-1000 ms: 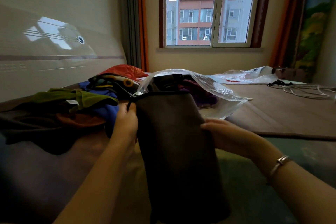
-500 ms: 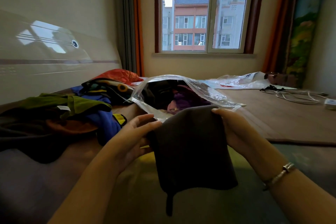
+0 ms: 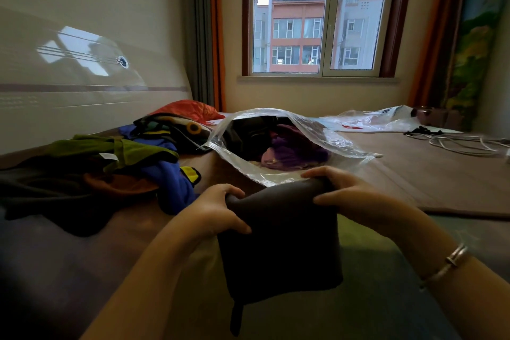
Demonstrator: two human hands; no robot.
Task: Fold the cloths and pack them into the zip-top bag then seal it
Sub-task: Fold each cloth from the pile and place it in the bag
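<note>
- Grey folded cloth [image 3: 281,240] hangs between both hands, just in front of the zip-top bag [image 3: 289,146]; top fold near-horizontal, long axis hanging downward toward the person, a thin strip dangling off the lower left corner
- left hand [image 3: 218,212]: fingers curled over the top left corner of the cloth, thumb across its near face, clamped on it
- right hand [image 3: 345,193]: fingers wrapped over the top right corner, clamped on it too; bracelet on that wrist
- bag lies on the bed [image 3: 441,174], mouth gaping toward the person and a bit upward; long axis runs away from the hands toward the window [image 3: 317,22]
- bag already holds dark cloth and a purple cloth [image 3: 292,154]; bag not sealed
- key relation: bag mouth sits directly beyond the cloth's top edge, lower lip just behind the right fingers; right hand is the nearer one, left sits slightly back and left of the opening
- judgement: next move is a forward push, fold first, into the mouth; cloth looks about as wide as the opening, so corners may snag the lip
- pile of unfolded cloths [image 3: 110,174] to the left on the bed, well apart from the bag mouth, so more folding is left
- white cable [image 3: 455,145] and another clear plastic bag [image 3: 372,119] far right, out of the way
</note>
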